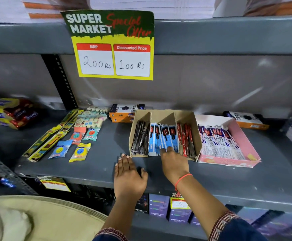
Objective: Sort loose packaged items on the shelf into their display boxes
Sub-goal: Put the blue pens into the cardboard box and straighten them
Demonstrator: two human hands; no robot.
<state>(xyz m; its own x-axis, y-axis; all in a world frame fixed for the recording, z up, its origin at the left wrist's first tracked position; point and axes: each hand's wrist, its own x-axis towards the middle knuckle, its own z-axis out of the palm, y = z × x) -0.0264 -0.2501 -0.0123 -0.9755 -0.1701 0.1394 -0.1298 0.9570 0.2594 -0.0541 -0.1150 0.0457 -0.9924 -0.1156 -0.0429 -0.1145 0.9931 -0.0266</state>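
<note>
My right hand [173, 162] presses its fingertips on the blue sachets [162, 138] in the brown display box [166, 117]'s middle compartment; my left hand [128, 174] lies open, empty, just left of it. Pushing harder could, I judge, slide the unbraced box backward.

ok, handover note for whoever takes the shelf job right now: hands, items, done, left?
Left hand: open, flat on the shelf, holding nothing.
Right hand: fingertips on the blue packets in the brown divided box; a closed grip can't be confirmed.
Done: dark, blue and red packets stand in that box; the pink box is filled too.
Left: loose eraser packs and long yellow packets lie on the shelf at left.
</note>
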